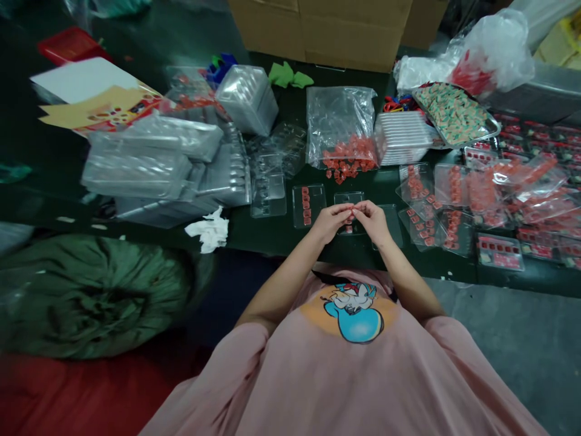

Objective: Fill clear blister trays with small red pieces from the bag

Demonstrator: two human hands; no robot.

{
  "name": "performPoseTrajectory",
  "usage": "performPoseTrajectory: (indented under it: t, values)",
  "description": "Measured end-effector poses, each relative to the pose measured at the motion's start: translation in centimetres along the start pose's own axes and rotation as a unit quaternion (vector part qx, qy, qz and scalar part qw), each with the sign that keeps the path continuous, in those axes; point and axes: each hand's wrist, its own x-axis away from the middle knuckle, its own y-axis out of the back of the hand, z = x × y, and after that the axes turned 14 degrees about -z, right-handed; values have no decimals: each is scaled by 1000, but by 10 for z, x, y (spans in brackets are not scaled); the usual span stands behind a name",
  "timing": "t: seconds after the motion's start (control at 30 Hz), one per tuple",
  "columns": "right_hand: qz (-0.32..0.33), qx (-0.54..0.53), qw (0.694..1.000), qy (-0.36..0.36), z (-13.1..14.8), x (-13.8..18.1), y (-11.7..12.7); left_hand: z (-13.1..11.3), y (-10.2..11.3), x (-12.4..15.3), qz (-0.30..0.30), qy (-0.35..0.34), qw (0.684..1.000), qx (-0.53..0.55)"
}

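Note:
My left hand (pixel 330 221) and my right hand (pixel 373 219) meet fingertip to fingertip over a clear plastic blister tray (pixel 348 198) at the near edge of the dark green table (pixel 272 236). Both are pinched on a small red piece (pixel 351 211) between them. Left of the hands lies another clear tray (pixel 308 206) with a column of red pieces in it. Behind the hands an open plastic bag (pixel 341 130) holds a heap of loose red pieces (pixel 348 160).
Stacks of empty clear trays (pixel 158 163) fill the left side, with a crumpled white tissue (pixel 209 231) near the edge. Filled trays with red pieces (pixel 490 200) spread over the right. Cardboard boxes (pixel 336 30) stand at the back. A dark green bundle (pixel 91 297) sits at lower left.

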Motion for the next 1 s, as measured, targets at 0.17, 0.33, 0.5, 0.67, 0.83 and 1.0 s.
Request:
performPoseTrajectory:
  t: [0.17,0.33,0.5,0.67,0.83,1.0]
  values:
    - [12,133,986,96,15,4,0,-1,7,-2,-7,82,994,73]
    - [50,214,952,213,26,2,1,-1,9,-6,-28,92,995,26]
    - [71,234,939,243,21,0,0,2,9,-7,-4,67,997,-25]
    - [34,196,959,204,12,-3,-2,2,6,-9,-13,74,997,-19]
    - [-14,126,982,142,11,-12,3,-7,9,-25,-54,-55,988,-130]
    - [-44,133,982,124,3,-18,19,-14,20,-40,-46,-277,893,-351]
